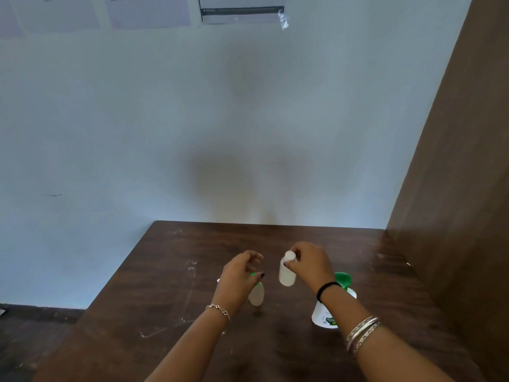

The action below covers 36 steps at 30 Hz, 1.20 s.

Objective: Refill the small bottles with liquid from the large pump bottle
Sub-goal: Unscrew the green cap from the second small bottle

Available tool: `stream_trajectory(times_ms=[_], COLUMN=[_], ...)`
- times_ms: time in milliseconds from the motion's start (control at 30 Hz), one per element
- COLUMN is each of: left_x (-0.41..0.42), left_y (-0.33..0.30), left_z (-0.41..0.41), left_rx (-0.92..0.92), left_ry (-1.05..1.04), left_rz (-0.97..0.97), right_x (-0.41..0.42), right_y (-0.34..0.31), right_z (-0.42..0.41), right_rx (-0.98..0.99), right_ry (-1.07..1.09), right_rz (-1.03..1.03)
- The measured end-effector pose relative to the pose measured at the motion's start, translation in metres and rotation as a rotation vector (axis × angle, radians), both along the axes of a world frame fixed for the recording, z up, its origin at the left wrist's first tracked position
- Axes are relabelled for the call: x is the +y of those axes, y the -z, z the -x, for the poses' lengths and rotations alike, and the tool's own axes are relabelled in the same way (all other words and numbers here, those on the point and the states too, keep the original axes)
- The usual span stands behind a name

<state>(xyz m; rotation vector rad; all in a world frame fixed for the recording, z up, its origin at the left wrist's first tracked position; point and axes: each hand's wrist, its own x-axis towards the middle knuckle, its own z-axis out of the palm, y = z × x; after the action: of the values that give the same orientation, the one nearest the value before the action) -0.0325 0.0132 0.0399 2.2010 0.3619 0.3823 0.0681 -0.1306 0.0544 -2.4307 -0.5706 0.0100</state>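
My right hand (308, 264) pinches a white small bottle's (287, 272) cap; my left hand (242, 274) hovers slack above a green-capped one (256, 293). The pump bottle (326, 312) looks untouched, so refilling seems barely begun.

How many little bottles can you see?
2. One white bottle is lifted off the table, held near its cap by the right hand. The other bottle stands under the left hand. More may be hidden behind the hands.
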Motion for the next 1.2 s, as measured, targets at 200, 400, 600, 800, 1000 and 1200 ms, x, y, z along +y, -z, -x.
stream_trajectory(times_ms=[200,400,600,800,1000,1200], left_x=[0.019,0.031,0.029,0.025,0.025,0.034], left_y=[0.007,0.016,0.020,0.018,0.013,0.009], left_z=[0.010,0.016,0.019,0.019,0.024,0.036], left_rx=[-0.017,0.009,0.034,0.022,0.014,-0.005], left_ry=[-0.014,-0.054,-0.038,-0.025,-0.017,-0.008], left_rz=[0.119,0.172,0.193,0.212,0.203,0.178], right_x=[0.008,0.015,0.014,0.019,0.049,0.070], right_y=[0.053,0.071,0.072,0.063,0.047,0.063], right_z=[0.000,-0.002,-0.005,-0.001,0.006,0.011], right_rx=[0.153,0.171,0.197,0.153,-0.001,-0.059], right_ry=[-0.021,-0.044,-0.089,-0.103,-0.320,-0.394], right_rz=[0.145,0.181,0.209,0.120,0.220,0.402])
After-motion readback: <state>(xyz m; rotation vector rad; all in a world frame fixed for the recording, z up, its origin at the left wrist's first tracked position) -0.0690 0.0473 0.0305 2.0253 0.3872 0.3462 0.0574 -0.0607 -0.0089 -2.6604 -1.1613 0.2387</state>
